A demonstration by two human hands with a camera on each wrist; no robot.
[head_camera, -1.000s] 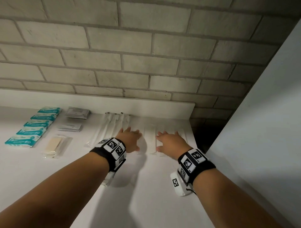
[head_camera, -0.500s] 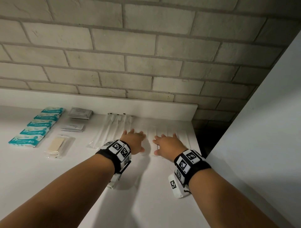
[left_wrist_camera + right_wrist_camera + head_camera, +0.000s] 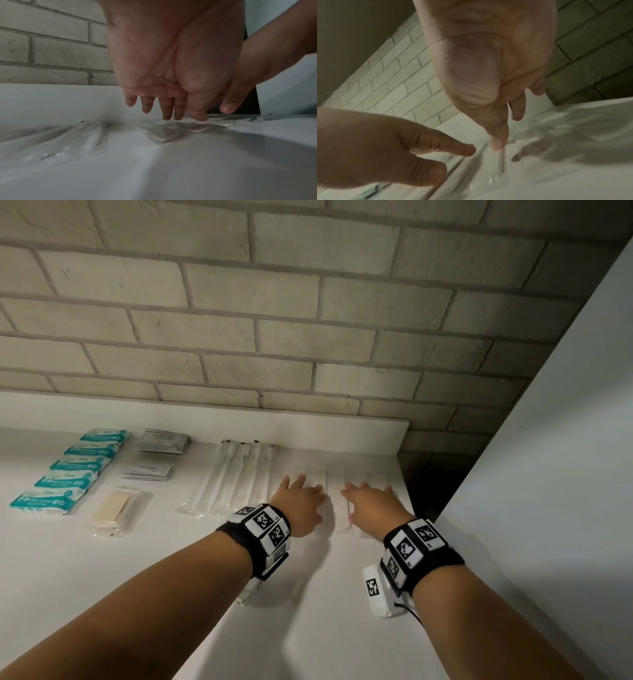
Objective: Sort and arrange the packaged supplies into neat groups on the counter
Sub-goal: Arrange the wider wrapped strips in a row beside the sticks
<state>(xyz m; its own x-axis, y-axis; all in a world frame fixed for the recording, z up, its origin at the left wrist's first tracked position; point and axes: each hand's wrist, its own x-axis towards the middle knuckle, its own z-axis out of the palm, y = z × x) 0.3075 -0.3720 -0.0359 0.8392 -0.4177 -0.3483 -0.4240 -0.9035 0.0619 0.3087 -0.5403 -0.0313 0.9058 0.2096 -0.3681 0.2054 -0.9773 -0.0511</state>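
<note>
- Your left hand [image 3: 301,501] lies palm down with fingers straight and slightly spread; in the left wrist view the fingertips [image 3: 167,116] touch the clear flat packets [image 3: 337,505] on the white counter [image 3: 171,559].
- Your right hand [image 3: 371,505] lies just beside it, palm down, fingers straight and fanned over the same row of packets; its thumb [image 3: 496,143] points down at a packet edge.
- One packet shows in the gap between your two hands.
- Just left of your left hand lie long clear sleeves with white sticks [image 3: 233,477], side by side.
- Farther left of that hand sit two stacks of small grey-white sachets [image 3: 163,441], then a clear pack with tan content [image 3: 114,508].
- Farthest left, well apart from both hands, is a row of teal-and-white packs [image 3: 73,467].
- A brick wall [image 3: 274,320] rises beyond your fingertips.
</note>
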